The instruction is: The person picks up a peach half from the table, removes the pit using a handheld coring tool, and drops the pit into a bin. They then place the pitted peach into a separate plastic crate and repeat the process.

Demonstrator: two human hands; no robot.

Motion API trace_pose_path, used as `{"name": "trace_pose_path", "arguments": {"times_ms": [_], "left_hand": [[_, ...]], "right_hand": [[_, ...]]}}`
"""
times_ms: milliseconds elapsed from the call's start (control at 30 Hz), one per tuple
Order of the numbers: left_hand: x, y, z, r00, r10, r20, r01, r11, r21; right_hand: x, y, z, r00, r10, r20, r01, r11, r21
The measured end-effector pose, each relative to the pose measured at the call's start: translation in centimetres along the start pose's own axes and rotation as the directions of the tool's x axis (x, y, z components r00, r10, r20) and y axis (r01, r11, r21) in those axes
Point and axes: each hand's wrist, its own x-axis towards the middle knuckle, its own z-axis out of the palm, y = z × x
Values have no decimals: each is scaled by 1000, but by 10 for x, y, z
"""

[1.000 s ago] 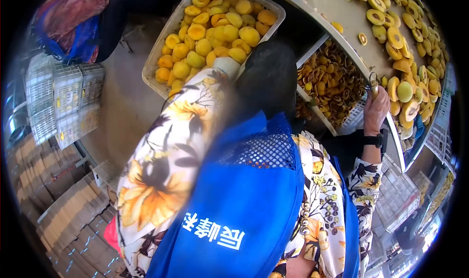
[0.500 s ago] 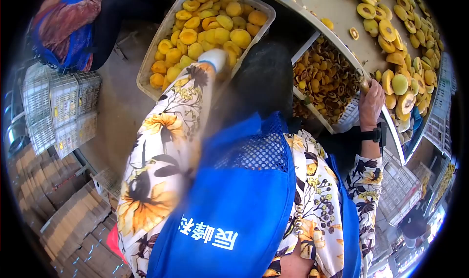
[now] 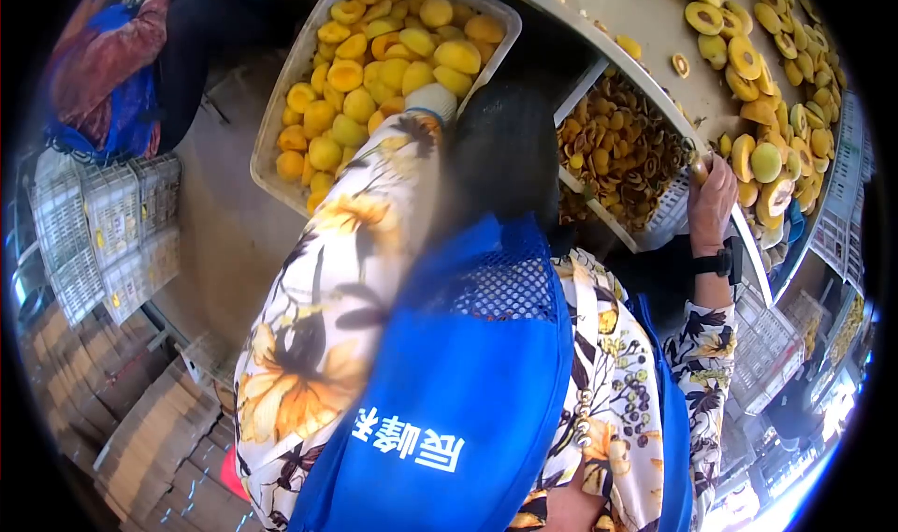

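My left arm, in a floral sleeve, reaches down into a grey tray (image 3: 271,172) filled with whole yellow peaches (image 3: 374,55). My left hand (image 3: 431,100) wears a white glove and sits among the fruit; its fingers are hidden. My right hand (image 3: 713,203), with a black watch on the wrist, rests at the edge of the curved table (image 3: 645,22). It is closed on a small tool (image 3: 700,165) with a brownish handle. Halved peaches (image 3: 767,162) lie on the table just beyond it.
A white basket of pits and peach scraps (image 3: 622,148) sits under the table edge. Another person in a blue apron (image 3: 103,73) is at the upper left. White crates (image 3: 103,223) and stacked cardboard (image 3: 140,429) stand on the left.
My left gloved hand has shifted a little within the peach tray. The right hand stays at the table edge with the tool, tilted slightly lower.
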Motion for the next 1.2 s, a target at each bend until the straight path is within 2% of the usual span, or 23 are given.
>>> {"name": "trace_pose_path", "arguments": {"times_ms": [100, 133, 200, 267, 300, 333, 400, 467, 533, 733, 867, 900, 933, 1000, 1133, 1167, 1200], "left_hand": [[26, -34, 0, 986, 160, -45, -150, 974, 168], [10, -23, -32, 990, 128, 60, -137, 970, 198], [-18, 11, -90, 997, 73, -34, -67, 985, 161], [-17, 32, -118, 961, -9, -277, 29, 997, 70], [1, 25, -114, 939, 106, -326, -47, 982, 183], [9, 29, -113, 963, 167, -214, -111, 961, 252], [34, 28, -95, 977, 104, -185, -48, 957, 285], [25, 29, -88, 967, 183, -179, -108, 925, 363], [15, 26, -84, 964, 173, -201, -115, 956, 270], [42, 34, -78, 976, 187, -107, -142, 932, 334], [74, 17, -81, 956, 291, 33, -285, 899, 331], [70, 19, -80, 985, 171, 11, -168, 953, 253], [67, 11, -78, 969, 247, 5, -232, 902, 364], [54, 3, -78, 965, 262, -20, -251, 941, 225], [39, 35, -75, 948, 259, -187, -196, 934, 300], [45, 40, -75, 954, 267, -138, -206, 915, 347], [53, 43, -67, 945, 263, -193, -186, 920, 344]], "right_hand": [[-1, 5, 3, 1000, 4, -1, -4, 1000, -16], [-2, 4, 4, 1000, 4, -5, -4, 1000, -14], [-2, 1, 3, 1000, 23, 4, -23, 999, -39], [-1, -1, 3, 999, 37, -12, -37, 999, -32], [0, -2, 1, 999, 38, -7, -38, 999, -16], [0, -2, -1, 999, 32, -6, -32, 999, -13], [0, 0, -1, 1000, 18, -1, -18, 1000, -5], [1, -1, -1, 1000, 26, -6, -26, 1000, -4], [2, -4, -3, 999, 39, 8, -39, 999, 4], [2, -4, -1, 1000, 21, -3, -21, 1000, -19], [3, -7, -6, 999, 48, 22, -48, 999, -2], [2, -6, -6, 1000, 30, 9, -30, 1000, -4], [4, -3, -5, 1000, 21, 9, -21, 1000, -2], [0, 1, -4, 999, 7, 37, -8, 1000, 8], [0, 0, -1, 999, 22, 28, -22, 1000, -17], [2, -3, -4, 999, 12, 33, -12, 1000, -10], [2, -1, -6, 999, 12, 45, -11, 1000, -7]]}}
